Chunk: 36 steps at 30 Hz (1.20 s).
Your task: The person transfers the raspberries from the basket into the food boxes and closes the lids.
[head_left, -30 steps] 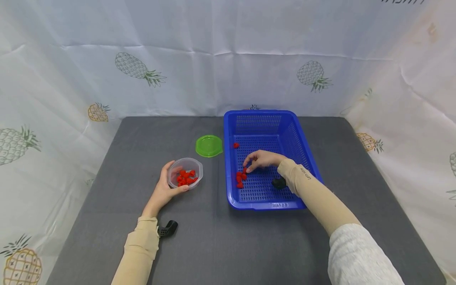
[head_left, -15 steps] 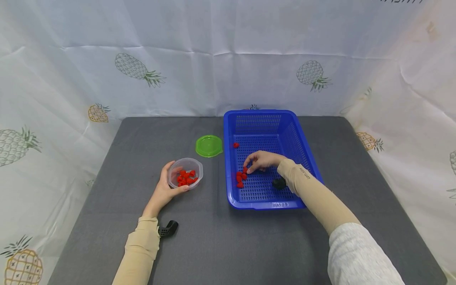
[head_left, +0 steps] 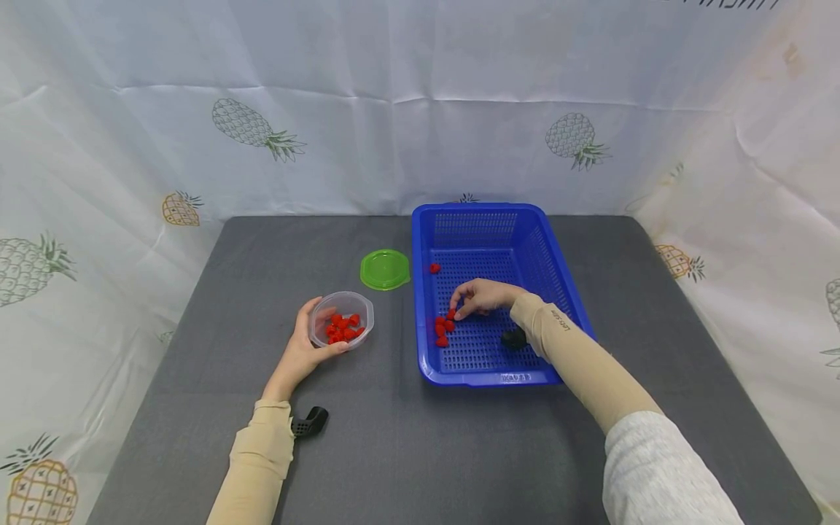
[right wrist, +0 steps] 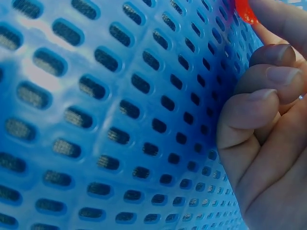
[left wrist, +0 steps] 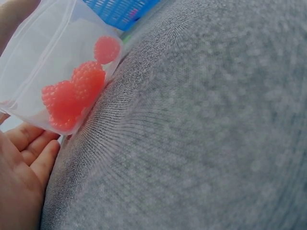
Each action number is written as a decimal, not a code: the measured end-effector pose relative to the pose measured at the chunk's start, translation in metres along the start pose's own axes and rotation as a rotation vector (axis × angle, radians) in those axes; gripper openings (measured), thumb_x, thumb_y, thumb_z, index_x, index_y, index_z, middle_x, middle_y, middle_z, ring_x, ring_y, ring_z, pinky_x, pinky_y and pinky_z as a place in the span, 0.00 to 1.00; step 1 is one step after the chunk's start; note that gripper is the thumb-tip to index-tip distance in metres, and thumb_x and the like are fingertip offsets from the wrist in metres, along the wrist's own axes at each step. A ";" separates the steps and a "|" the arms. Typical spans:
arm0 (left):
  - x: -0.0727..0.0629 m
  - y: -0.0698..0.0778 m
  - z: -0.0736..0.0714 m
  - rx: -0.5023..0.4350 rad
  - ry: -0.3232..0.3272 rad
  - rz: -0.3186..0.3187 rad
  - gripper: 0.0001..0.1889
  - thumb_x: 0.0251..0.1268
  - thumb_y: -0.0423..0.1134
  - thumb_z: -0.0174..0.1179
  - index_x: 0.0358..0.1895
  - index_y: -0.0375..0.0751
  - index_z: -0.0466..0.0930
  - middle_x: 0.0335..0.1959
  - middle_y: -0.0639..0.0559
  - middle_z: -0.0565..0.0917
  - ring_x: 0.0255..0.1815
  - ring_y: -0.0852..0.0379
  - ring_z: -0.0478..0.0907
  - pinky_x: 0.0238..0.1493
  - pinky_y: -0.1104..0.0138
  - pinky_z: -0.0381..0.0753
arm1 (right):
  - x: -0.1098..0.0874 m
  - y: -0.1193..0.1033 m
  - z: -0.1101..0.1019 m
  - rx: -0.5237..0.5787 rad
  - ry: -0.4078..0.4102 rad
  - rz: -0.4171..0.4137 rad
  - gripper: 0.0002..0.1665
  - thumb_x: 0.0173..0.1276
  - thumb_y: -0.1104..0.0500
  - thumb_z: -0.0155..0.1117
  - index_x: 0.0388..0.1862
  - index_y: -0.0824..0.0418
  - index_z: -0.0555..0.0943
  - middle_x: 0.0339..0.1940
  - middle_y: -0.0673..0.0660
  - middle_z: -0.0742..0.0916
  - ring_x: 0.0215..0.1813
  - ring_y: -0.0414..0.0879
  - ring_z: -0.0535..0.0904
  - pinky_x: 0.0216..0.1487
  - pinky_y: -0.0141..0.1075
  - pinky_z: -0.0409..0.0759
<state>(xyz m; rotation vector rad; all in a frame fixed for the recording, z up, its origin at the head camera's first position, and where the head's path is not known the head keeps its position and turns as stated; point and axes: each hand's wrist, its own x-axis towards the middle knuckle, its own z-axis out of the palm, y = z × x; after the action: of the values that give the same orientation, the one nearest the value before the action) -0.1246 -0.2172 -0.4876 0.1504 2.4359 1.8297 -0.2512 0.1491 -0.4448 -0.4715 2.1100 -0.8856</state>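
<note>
In the head view my left hand (head_left: 303, 351) grips a clear plastic tub (head_left: 362, 300) by its side, thumb at the front. Several red raspberries (left wrist: 88, 84) lie at the bottom of the tub, as the left wrist view shows. My right hand (head_left: 484, 294) reaches down into a blue plastic basket (head_left: 459, 379). Thumb and index finger pinch a red raspberry (right wrist: 246, 10), mostly hidden by the fingers in the right wrist view, while the other fingers curl in. Just beside it, more raspberries (head_left: 441, 329) lie along the basket's left side.
A single raspberry (head_left: 435, 268) sits farther back in the basket. The green lid (head_left: 385, 270) lies on the grey table (head_left: 394, 452), left of the basket. Black wrist devices show near the left wrist (head_left: 311, 423) and the right wrist (head_left: 514, 338). Pineapple-print curtains surround the table.
Almost nothing differs. My right hand has shifted very slightly at the raspberries; the left hand and tub have stayed in place.
</note>
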 end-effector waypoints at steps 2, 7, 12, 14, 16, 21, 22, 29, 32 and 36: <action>0.000 0.001 0.000 0.000 -0.003 -0.004 0.49 0.51 0.36 0.69 0.71 0.52 0.43 0.69 0.42 0.64 0.71 0.45 0.57 0.71 0.45 0.49 | 0.000 0.001 0.000 0.003 0.008 0.002 0.13 0.59 0.58 0.66 0.42 0.59 0.79 0.13 0.44 0.71 0.16 0.37 0.62 0.21 0.30 0.63; 0.001 0.001 0.000 0.000 -0.008 0.002 0.49 0.51 0.36 0.69 0.71 0.51 0.42 0.69 0.42 0.63 0.71 0.45 0.57 0.71 0.44 0.49 | 0.000 0.002 -0.002 0.000 0.041 0.010 0.12 0.58 0.55 0.67 0.40 0.58 0.79 0.14 0.44 0.72 0.18 0.38 0.64 0.22 0.30 0.65; -0.002 0.012 0.000 0.002 -0.014 0.003 0.49 0.51 0.35 0.68 0.71 0.48 0.42 0.69 0.39 0.63 0.70 0.44 0.58 0.70 0.44 0.49 | 0.001 0.004 -0.003 0.005 0.071 -0.001 0.13 0.58 0.55 0.67 0.40 0.58 0.79 0.16 0.45 0.73 0.19 0.39 0.64 0.23 0.31 0.64; -0.004 0.019 0.000 0.004 -0.019 -0.005 0.49 0.51 0.33 0.68 0.71 0.45 0.42 0.69 0.37 0.63 0.70 0.42 0.57 0.70 0.44 0.49 | -0.001 0.004 -0.004 0.020 0.079 -0.016 0.12 0.59 0.55 0.66 0.40 0.58 0.78 0.18 0.44 0.73 0.19 0.39 0.63 0.23 0.31 0.64; -0.004 0.022 0.000 0.010 -0.021 -0.007 0.49 0.51 0.33 0.68 0.71 0.44 0.42 0.69 0.36 0.63 0.70 0.41 0.57 0.70 0.44 0.49 | -0.003 0.003 -0.005 0.038 0.088 -0.026 0.12 0.60 0.54 0.65 0.40 0.58 0.78 0.18 0.44 0.73 0.20 0.39 0.63 0.24 0.31 0.63; -0.001 0.015 -0.001 0.006 -0.019 -0.010 0.49 0.51 0.34 0.68 0.71 0.46 0.42 0.69 0.37 0.63 0.71 0.42 0.56 0.71 0.43 0.47 | -0.007 0.002 -0.011 0.099 0.114 -0.047 0.13 0.62 0.52 0.64 0.42 0.57 0.78 0.18 0.45 0.72 0.21 0.40 0.61 0.26 0.33 0.63; 0.000 0.012 0.000 0.007 -0.018 -0.010 0.49 0.51 0.34 0.68 0.71 0.47 0.42 0.69 0.38 0.63 0.71 0.42 0.56 0.71 0.43 0.47 | -0.007 0.001 -0.012 0.110 0.123 -0.052 0.14 0.61 0.51 0.65 0.42 0.56 0.78 0.18 0.46 0.72 0.21 0.41 0.62 0.27 0.33 0.63; 0.002 -0.002 0.000 0.022 -0.006 0.012 0.49 0.51 0.38 0.69 0.71 0.51 0.43 0.68 0.41 0.64 0.70 0.45 0.58 0.70 0.44 0.49 | -0.012 -0.005 -0.016 0.198 0.197 -0.122 0.14 0.62 0.51 0.64 0.43 0.55 0.77 0.40 0.57 0.85 0.24 0.41 0.64 0.30 0.35 0.65; 0.001 -0.003 0.000 0.018 -0.001 0.014 0.49 0.50 0.38 0.70 0.71 0.51 0.44 0.68 0.41 0.65 0.69 0.45 0.59 0.69 0.46 0.51 | -0.014 -0.010 -0.018 0.229 0.212 -0.151 0.14 0.62 0.49 0.63 0.43 0.55 0.77 0.46 0.64 0.83 0.25 0.42 0.64 0.32 0.37 0.65; 0.000 -0.002 0.000 0.011 0.001 0.011 0.49 0.51 0.37 0.69 0.71 0.52 0.43 0.68 0.42 0.65 0.69 0.46 0.60 0.69 0.47 0.52 | -0.017 -0.016 -0.022 0.242 0.238 -0.187 0.15 0.62 0.48 0.64 0.43 0.54 0.77 0.39 0.61 0.82 0.27 0.45 0.65 0.33 0.40 0.66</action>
<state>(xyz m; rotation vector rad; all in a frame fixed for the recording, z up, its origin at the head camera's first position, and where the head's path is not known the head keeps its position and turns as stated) -0.1246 -0.2178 -0.4900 0.1650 2.4514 1.8208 -0.2570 0.1574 -0.4142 -0.4598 2.1566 -1.3444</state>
